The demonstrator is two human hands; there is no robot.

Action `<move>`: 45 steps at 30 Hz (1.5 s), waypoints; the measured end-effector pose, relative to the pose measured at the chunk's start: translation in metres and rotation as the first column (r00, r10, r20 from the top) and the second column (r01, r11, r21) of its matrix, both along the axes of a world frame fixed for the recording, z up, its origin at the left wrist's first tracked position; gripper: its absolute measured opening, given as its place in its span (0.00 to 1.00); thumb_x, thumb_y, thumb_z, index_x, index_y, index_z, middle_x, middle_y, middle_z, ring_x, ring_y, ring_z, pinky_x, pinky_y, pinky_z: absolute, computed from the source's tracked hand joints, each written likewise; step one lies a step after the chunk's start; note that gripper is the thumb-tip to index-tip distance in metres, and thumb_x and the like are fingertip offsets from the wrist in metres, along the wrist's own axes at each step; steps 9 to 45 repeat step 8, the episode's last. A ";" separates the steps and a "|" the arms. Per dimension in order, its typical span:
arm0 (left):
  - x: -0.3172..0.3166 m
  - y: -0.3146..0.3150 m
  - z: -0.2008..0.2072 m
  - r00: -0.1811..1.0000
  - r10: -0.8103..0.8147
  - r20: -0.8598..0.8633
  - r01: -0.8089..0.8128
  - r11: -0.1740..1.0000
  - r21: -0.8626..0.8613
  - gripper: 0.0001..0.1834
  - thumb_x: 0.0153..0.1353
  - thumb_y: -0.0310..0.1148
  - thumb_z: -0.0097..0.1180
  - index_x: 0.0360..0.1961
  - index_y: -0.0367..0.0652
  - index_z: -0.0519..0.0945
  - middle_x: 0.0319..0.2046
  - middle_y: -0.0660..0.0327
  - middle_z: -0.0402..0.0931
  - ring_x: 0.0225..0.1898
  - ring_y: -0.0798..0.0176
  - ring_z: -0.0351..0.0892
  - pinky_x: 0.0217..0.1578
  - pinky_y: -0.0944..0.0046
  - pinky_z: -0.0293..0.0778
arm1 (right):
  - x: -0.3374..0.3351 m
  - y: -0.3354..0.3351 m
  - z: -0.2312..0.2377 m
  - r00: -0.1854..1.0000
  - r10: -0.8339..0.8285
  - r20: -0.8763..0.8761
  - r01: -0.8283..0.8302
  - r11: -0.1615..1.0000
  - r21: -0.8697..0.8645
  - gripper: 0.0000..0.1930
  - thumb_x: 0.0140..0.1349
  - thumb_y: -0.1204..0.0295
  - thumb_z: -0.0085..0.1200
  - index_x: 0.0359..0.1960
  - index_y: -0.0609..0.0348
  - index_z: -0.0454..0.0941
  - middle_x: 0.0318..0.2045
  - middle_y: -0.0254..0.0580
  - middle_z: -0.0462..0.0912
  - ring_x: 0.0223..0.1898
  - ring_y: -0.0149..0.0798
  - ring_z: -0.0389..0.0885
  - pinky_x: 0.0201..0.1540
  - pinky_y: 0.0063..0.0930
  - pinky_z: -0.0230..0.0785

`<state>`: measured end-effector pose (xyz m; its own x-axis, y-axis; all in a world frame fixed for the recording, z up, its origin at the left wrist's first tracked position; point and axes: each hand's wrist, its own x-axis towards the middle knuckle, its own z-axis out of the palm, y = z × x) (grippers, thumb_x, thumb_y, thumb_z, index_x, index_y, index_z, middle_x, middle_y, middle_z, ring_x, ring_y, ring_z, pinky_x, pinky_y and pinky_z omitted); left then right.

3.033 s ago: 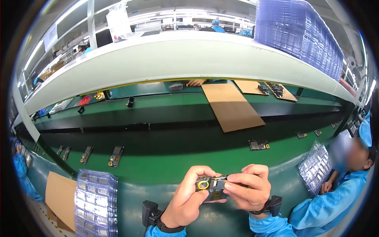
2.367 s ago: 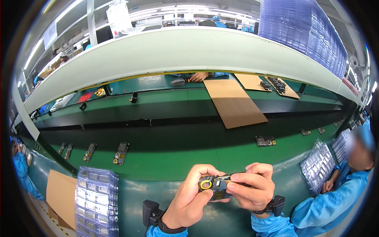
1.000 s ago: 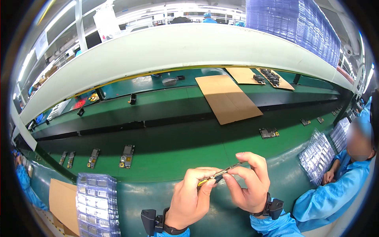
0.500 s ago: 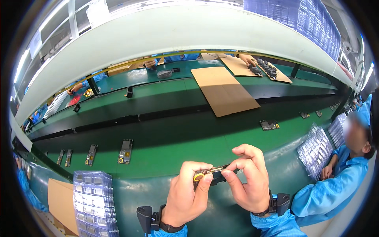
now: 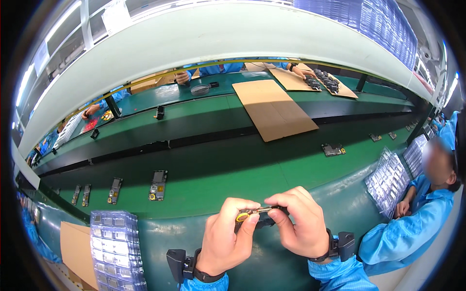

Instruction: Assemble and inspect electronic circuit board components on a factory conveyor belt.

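A small flat black part with a yellow ring at one end (image 5: 256,214) is pinched between both my hands, held edge-on above the near edge of the green workbench (image 5: 272,174). My left hand (image 5: 227,236) grips its yellow end with thumb and forefinger. The other end sits in my right hand (image 5: 300,225), whose fingers curl over it. Both wrists wear black bands over blue sleeves.
Several similar parts (image 5: 158,177) lie in a row on the green belt to the left, one more (image 5: 333,149) at right. A stack of clear blue trays (image 5: 116,247) stands at lower left, a cardboard sheet (image 5: 273,107) across the belt. A person in blue (image 5: 417,218) sits at right; others work opposite.
The part has turned from lying flat, face toward me, to edge-on between my fingers. My view has tilted down and shifted, so the bench and cardboard sit lower in the picture.
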<state>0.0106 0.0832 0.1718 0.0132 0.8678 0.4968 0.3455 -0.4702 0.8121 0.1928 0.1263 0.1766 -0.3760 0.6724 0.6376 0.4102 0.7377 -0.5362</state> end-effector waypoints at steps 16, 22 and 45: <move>-0.007 0.003 -0.008 0.982 -0.064 0.176 0.097 0.978 -0.186 0.15 0.69 0.29 0.60 0.53 0.37 0.74 0.49 0.53 0.77 0.46 0.70 0.77 0.45 0.72 0.73 | 0.013 0.005 0.012 0.966 0.246 -0.080 -0.254 0.843 -0.475 0.16 0.63 0.75 0.65 0.53 0.58 0.81 0.41 0.43 0.86 0.50 0.47 0.86 0.51 0.31 0.75; -0.007 0.003 -0.008 0.982 -0.064 0.176 0.097 0.978 -0.186 0.15 0.69 0.29 0.60 0.53 0.37 0.74 0.49 0.53 0.77 0.46 0.70 0.77 0.45 0.72 0.73 | 0.013 0.005 0.012 0.966 0.246 -0.080 -0.254 0.843 -0.475 0.16 0.63 0.75 0.65 0.53 0.58 0.81 0.41 0.43 0.86 0.50 0.47 0.86 0.51 0.31 0.75; -0.007 0.003 -0.008 0.982 -0.064 0.176 0.097 0.978 -0.186 0.15 0.69 0.29 0.60 0.53 0.37 0.74 0.49 0.53 0.77 0.46 0.70 0.77 0.45 0.72 0.73 | 0.013 0.005 0.012 0.966 0.246 -0.080 -0.254 0.843 -0.475 0.16 0.63 0.75 0.65 0.53 0.58 0.81 0.41 0.43 0.86 0.50 0.47 0.86 0.51 0.31 0.75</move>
